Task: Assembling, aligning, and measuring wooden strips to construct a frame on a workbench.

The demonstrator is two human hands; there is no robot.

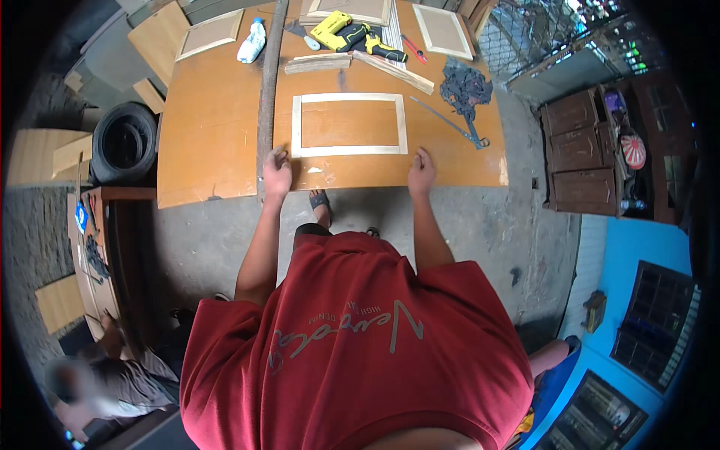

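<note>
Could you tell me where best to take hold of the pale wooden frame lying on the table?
Probably by its two short end rails, one hand each, coming from the near edge: the frame lies flat, open in the middle, and both hands rest near those corners.

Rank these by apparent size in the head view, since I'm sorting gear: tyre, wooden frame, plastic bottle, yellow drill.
1. Wooden frame
2. Tyre
3. Yellow drill
4. Plastic bottle
Fisheye bending near the rim makes the drill-bottle ranking unsure.

Even daylight, strong fisheye edge distortion
</note>
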